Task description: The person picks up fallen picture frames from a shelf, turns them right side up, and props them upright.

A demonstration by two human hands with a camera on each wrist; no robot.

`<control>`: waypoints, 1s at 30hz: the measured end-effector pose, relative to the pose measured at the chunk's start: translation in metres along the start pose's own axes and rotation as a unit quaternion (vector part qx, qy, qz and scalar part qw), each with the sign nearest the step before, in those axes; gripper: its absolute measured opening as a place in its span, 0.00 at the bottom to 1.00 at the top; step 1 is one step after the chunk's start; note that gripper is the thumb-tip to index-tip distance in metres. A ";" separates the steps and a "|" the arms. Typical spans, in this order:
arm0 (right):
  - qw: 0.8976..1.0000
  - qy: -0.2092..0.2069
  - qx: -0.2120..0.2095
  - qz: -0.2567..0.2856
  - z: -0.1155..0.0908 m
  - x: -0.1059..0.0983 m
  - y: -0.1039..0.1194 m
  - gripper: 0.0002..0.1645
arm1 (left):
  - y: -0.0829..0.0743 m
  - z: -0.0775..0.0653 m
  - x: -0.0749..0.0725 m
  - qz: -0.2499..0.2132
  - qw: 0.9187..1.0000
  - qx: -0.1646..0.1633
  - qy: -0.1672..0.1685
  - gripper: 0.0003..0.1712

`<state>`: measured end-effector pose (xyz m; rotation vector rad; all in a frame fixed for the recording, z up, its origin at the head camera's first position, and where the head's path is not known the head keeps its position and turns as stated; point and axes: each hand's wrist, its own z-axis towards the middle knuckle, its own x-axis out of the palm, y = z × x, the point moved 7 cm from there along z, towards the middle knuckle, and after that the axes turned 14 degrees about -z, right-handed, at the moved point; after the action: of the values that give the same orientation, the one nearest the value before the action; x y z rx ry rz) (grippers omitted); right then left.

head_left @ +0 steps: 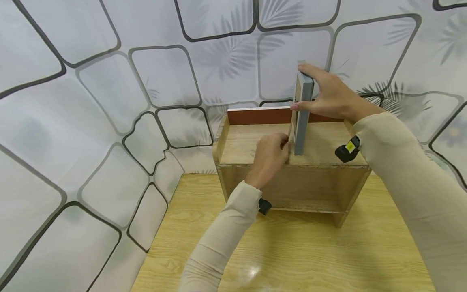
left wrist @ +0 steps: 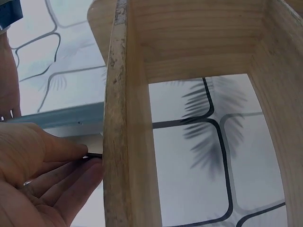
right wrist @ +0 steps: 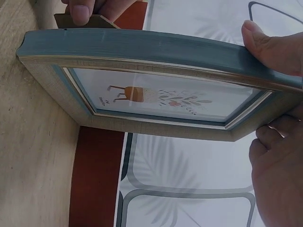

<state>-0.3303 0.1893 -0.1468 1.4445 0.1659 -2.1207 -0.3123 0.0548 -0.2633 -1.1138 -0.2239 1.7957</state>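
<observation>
A picture frame (right wrist: 156, 46) with a blue-grey edge and a plant print stands upright on the top board of a small wooden shelf (head_left: 251, 140). My right hand (head_left: 333, 95) grips it near its top, thumb on one side and fingers on the other. Low behind the frame, my left hand (head_left: 270, 158) pinches a thin brown flap (right wrist: 102, 21) at its back. In the left wrist view only the flap's dark edge (left wrist: 94, 155) shows between thumb and fingers.
A red-brown strip (head_left: 260, 116) runs along the back of the shelf top, below a white edge. The shelf stands on a yellow wood-grain table (head_left: 292, 251). Patterned wall covering (head_left: 233, 69) rises close behind and to the left.
</observation>
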 end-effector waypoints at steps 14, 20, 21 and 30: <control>1.000 0.000 -0.015 0.008 0.014 0.005 0.013 0.62 | 0.009 -0.002 -0.021 0.050 0.999 0.011 -0.019 0.07; 1.000 0.001 -0.023 0.006 0.019 0.008 0.019 0.62 | 0.015 -0.002 -0.028 0.057 0.998 0.007 -0.024 0.07; 1.000 0.002 -0.024 0.004 0.021 0.009 0.021 0.61 | 0.017 -0.002 -0.029 0.059 0.998 0.005 -0.025 0.07; 0.999 0.014 -0.048 0.002 0.030 0.016 0.035 0.59 | 0.027 -0.003 -0.036 0.061 0.998 -0.015 -0.023 0.07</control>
<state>-0.3412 0.1425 -0.1412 1.4179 0.2712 -2.0605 -0.3232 0.0115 -0.2596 -1.1285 -0.2147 1.9345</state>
